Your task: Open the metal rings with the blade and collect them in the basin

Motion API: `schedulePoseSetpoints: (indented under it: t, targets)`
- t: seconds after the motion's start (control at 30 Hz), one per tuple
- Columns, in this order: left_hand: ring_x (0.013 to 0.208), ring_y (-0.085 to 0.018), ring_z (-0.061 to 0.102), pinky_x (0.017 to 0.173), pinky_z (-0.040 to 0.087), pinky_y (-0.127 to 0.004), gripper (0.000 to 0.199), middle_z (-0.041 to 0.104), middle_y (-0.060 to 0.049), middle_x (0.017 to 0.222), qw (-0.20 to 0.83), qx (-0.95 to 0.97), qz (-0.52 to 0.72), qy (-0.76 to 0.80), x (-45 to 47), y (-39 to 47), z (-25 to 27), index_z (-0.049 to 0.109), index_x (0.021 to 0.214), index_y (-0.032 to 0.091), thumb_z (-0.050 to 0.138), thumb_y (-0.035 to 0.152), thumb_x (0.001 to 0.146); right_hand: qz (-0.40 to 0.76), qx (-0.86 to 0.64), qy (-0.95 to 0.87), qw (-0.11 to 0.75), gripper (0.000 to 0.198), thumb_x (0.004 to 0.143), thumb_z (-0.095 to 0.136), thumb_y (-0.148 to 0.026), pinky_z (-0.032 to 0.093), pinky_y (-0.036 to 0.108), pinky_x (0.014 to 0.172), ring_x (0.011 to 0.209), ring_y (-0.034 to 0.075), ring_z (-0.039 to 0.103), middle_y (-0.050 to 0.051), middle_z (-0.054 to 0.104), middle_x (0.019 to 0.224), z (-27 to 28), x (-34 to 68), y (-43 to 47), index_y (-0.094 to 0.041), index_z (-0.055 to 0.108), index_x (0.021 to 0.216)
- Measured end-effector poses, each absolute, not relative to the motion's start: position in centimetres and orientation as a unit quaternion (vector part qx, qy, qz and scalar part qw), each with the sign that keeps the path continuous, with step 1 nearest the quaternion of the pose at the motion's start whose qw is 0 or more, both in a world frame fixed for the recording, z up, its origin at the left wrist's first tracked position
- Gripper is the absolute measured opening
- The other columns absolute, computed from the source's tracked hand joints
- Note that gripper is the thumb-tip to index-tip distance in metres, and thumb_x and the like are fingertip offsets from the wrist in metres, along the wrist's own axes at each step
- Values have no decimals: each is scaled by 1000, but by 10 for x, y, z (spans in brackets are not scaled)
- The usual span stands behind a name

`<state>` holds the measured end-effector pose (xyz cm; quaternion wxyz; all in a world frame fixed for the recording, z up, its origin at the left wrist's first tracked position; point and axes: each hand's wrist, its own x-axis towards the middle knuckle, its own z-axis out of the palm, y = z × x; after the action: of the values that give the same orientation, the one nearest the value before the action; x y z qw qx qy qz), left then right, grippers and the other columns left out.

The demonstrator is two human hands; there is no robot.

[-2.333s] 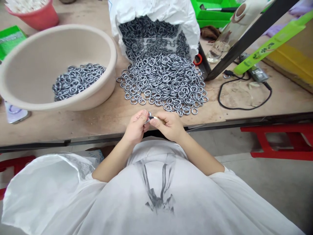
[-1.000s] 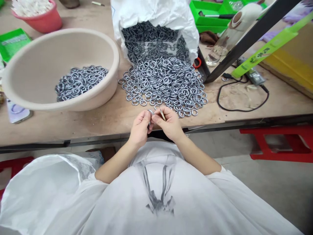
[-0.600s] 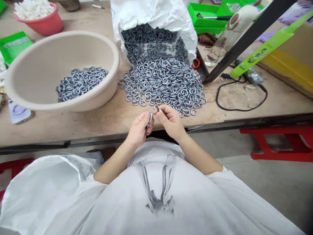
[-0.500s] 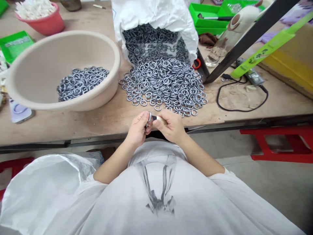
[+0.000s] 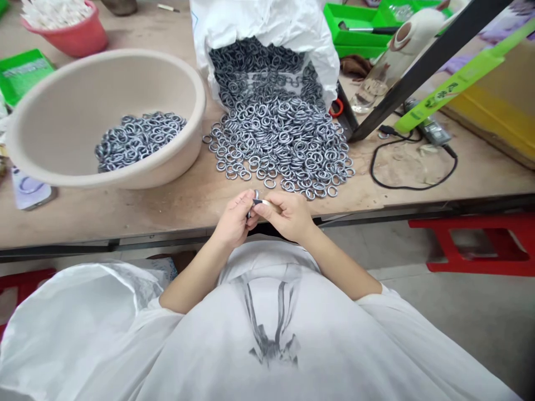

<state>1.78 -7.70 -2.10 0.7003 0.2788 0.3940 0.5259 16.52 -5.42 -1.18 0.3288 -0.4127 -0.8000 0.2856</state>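
Close to the table's front edge, my left hand (image 5: pixel 234 221) is closed on a grey metal ring (image 5: pixel 256 194), pinched between thumb and fingers. My right hand (image 5: pixel 291 217) grips a small tool (image 5: pixel 258 201) with a dark flat end and a pale handle, mostly hidden in the fingers. The dark end meets the ring, or lies right beside it; the contact is too small to make out. Just beyond my hands spreads a heap of similar rings (image 5: pixel 288 142), spilling from a white bag (image 5: pixel 267 19). To the left, a beige basin (image 5: pixel 194 131) holds more rings.
A phone (image 5: pixel 31 189) lies left of the basin, with a green tray (image 5: pixel 25 72) and a red bowl (image 5: pixel 83 36) behind. On the right are a dark slanted post (image 5: pixel 418 72), a bottle (image 5: pixel 371 92) and a black cable (image 5: pixel 371 167). A red stool (image 5: pixel 438 245) stands below.
The tool in my right hand has shifted slightly left, its dark end now nearer the ring and my left fingertips. My left hand has barely moved.
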Motion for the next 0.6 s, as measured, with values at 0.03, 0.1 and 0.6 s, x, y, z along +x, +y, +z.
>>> schedulePoseSetpoints:
  t: [0.03,0.1,0.6]
  targets:
    - [40,-3,29,37,19,-15,50,38,8,52,702,284,521,394,16,-77,-22,44,67,18,78,55,72,286,-431,-793,323,50,95,47,-58,27,25,58,57,10,43,-3,47,59,-13,165,-51,-18,56,65]
    - [40,-3,29,37,20,-15,52,38,8,53,713,309,498,386,14,-80,-23,44,66,17,78,56,72,267,-488,-774,303,52,96,43,-59,28,25,59,59,12,46,-2,50,59,-15,164,-41,-19,59,68]
    - [47,-5,50,37,31,-16,33,65,0,74,647,281,554,441,3,-73,-21,68,96,15,77,39,74,367,-502,-695,362,25,91,58,-42,39,28,64,70,16,55,2,63,77,-22,162,-24,-19,63,85]
